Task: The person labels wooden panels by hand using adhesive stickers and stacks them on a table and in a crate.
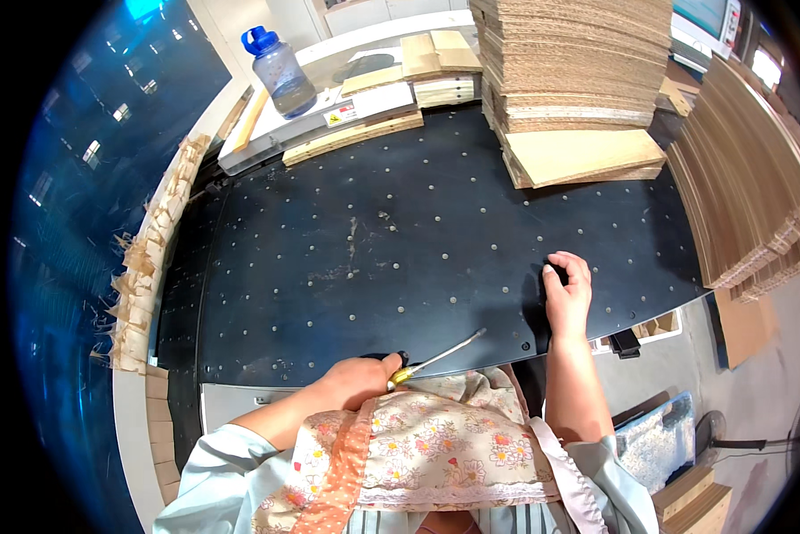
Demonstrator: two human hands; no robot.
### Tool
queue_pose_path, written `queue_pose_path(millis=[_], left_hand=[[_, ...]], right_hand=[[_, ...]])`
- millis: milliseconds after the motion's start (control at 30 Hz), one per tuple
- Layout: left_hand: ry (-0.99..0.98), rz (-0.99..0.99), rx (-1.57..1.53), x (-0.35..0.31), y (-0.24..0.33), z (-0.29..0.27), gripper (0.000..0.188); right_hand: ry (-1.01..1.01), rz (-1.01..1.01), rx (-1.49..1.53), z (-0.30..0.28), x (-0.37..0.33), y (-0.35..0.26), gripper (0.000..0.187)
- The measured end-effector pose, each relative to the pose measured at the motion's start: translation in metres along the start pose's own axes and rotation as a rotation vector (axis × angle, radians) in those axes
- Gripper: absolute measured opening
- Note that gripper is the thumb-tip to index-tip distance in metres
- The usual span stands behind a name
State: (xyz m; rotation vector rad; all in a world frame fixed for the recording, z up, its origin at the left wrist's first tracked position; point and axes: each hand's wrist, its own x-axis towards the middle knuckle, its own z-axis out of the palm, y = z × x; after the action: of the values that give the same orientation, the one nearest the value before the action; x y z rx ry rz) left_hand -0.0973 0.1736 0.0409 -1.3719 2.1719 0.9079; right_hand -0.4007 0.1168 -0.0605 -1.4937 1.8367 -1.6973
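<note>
At the near edge of the dark tabletop (pixel 364 285), my left hand (pixel 355 381) is closed around a screwdriver (pixel 435 359) with a yellow handle. Its metal shaft points up and to the right over the table. A small dark piece beside the fingers is too unclear to name. My right hand (pixel 569 298) is over the right part of the table, its fingers curled in toward the thumb. Whatever may lie inside that curl is hidden. The screwdriver and my right hand are apart.
A tall stack of boards (pixel 578 67) stands at the back, with pale panels (pixel 587 158) low at its front. More stacked boards (pixel 747 178) lean at the right. A blue-capped bottle (pixel 284 80) and wooden strips (pixel 355 138) are at the far left. Rows of small studs dot the tabletop.
</note>
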Motion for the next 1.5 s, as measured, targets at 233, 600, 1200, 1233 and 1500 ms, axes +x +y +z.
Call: queue_pose_path(millis=[233,600,1200,1233,1500], left_hand=[[0.291,-0.349,0.021,-0.051,-0.076,0.017,0.041],[0.497,-1.011,-0.512,-0.151,-0.211,0.032,0.041],[0.298,-0.111,0.067,0.011,-0.026,-0.003,0.032],[0.286,-0.099,0.052,0.010,-0.026,-0.001,0.032],[0.358,-0.206,-0.058,-0.063,-0.106,0.041,0.032]], right_hand=[[-0.026,0.029,0.032,-0.003,-0.002,0.001,0.017],[-0.054,-0.002,0.007,-0.004,-0.001,-0.002,0.018],[-0.011,0.017,0.006,-0.002,0.001,0.007,0.016],[-0.008,0.015,0.006,-0.002,0.001,0.005,0.016],[0.000,0.001,0.062,-0.004,0.000,0.012,0.015]])
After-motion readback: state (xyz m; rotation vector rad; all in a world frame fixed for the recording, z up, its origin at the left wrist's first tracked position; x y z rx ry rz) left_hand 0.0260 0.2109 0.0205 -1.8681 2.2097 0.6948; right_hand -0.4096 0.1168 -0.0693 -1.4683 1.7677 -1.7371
